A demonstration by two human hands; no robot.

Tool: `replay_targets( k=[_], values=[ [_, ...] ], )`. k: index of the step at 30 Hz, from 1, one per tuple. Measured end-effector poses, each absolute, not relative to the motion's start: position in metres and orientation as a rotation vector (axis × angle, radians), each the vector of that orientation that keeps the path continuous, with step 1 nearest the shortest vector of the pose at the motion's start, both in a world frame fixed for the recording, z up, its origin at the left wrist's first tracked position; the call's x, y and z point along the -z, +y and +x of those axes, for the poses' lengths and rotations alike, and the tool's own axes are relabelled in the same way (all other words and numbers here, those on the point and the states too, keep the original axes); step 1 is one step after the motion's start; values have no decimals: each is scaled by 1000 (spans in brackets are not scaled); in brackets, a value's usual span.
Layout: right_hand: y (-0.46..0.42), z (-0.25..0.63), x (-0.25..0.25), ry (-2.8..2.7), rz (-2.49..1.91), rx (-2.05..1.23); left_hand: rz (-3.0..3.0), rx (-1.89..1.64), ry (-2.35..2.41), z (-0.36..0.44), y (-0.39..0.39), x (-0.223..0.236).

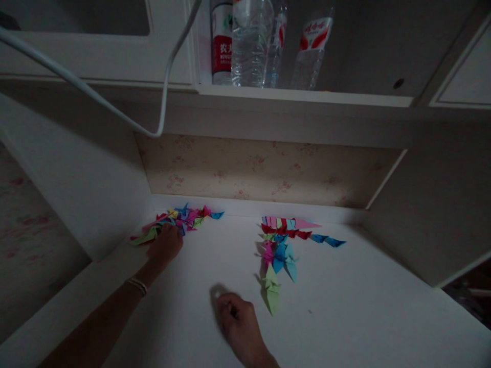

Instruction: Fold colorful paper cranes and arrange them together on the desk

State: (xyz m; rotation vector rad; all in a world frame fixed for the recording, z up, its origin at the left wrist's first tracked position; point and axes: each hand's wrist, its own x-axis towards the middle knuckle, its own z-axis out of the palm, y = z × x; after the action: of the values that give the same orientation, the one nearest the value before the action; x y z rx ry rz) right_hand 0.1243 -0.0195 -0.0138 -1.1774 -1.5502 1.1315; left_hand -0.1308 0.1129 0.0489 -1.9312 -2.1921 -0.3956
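My left hand (pixel 168 241), with bands at its wrist, reaches into a heap of folded paper cranes (pixel 197 221) at the back left of the white surface. Its fingertips are hidden among the colourful paper, so I cannot see what they grip. In the front middle, my right hand (pixel 240 324) rests with fingers curled in and nothing visible in them. To its upper right stands a light green crane (pixel 272 291). Behind that are a dark blue crane (pixel 280 257), a light blue crane (pixel 290 263) and a magenta crane (pixel 268 254).
Further back lie a row of red and blue folded papers (pixel 303 234) and a pink row (pixel 307 224). Plastic bottles (pixel 251 46) stand on the shelf overhead. A white bent tube (pixel 164 97) hangs at upper left. Side panels (pixel 418 204) enclose the surface.
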Motion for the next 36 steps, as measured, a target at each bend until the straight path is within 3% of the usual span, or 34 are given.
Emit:
replay_targets(
  k=[6, 9, 13, 22, 29, 36],
  values=[
    [-19, 125, 5, -1344, -1102, -1280, -2090, 1006, -2362, -74, 70, -31],
    [-17, 127, 3, -1118, -1046, -1360, -2186, 1673, -2770, -38, 44, -22],
    [-11, 128, 12, -767, -952, -1536, -2360, 2258, -2734, -4, 20, -18],
    [-6, 130, 18, -730, -865, -1546, -2929, 2215, -2649, 12, 6, -3],
    [-10, 146, 0, -664, -985, -1292, -2515, 2723, -2686, 10, 10, 7],
    [-5, 150, 5, -552, -994, -1269, -2781, 2290, -2637, 11, 5, -3]
  ],
)
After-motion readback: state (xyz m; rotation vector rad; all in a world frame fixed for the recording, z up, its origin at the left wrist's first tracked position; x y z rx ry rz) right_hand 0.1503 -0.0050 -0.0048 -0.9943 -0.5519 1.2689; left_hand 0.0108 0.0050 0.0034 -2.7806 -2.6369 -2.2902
